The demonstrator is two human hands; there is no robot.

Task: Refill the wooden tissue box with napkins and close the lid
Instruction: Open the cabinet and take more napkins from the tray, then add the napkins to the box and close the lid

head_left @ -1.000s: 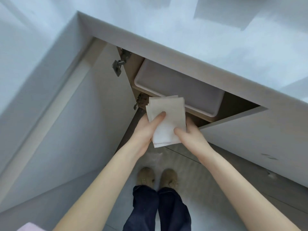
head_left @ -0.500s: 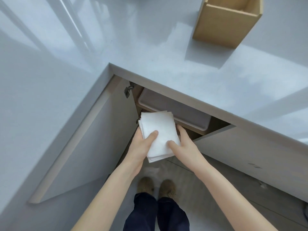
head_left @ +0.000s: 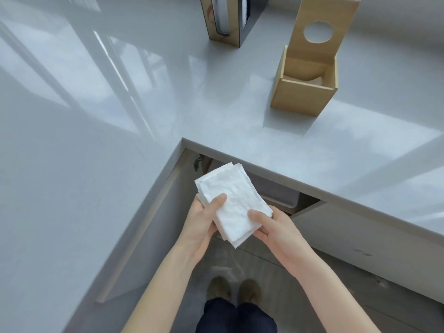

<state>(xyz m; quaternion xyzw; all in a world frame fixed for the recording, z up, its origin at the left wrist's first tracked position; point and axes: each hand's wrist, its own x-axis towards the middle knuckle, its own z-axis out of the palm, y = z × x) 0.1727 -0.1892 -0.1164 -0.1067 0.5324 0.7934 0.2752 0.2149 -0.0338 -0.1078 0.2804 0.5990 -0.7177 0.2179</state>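
A stack of white napkins [head_left: 234,200] is held between both hands, just below the counter's inner corner. My left hand [head_left: 204,217] grips its left edge with the thumb on top. My right hand [head_left: 271,227] grips the lower right edge. The wooden tissue box [head_left: 304,92] stands on the grey counter at the upper right, well apart from the hands. Its hinged lid [head_left: 322,32], with a round hole, stands upright and open. A little white paper shows at the bottom of the box.
The grey L-shaped counter [head_left: 144,92] wraps around me. A dark and wooden holder [head_left: 228,20] stands at the back. Under the counter, a cabinet door [head_left: 149,224] hangs open to the left, with a grey bin [head_left: 278,193] inside. My shoes [head_left: 234,288] are on the floor.
The view has tilted up from the open cabinet to the counter, bringing the whole tissue box into sight. Both hands have lifted the napkin stack up and away from the cabinet.
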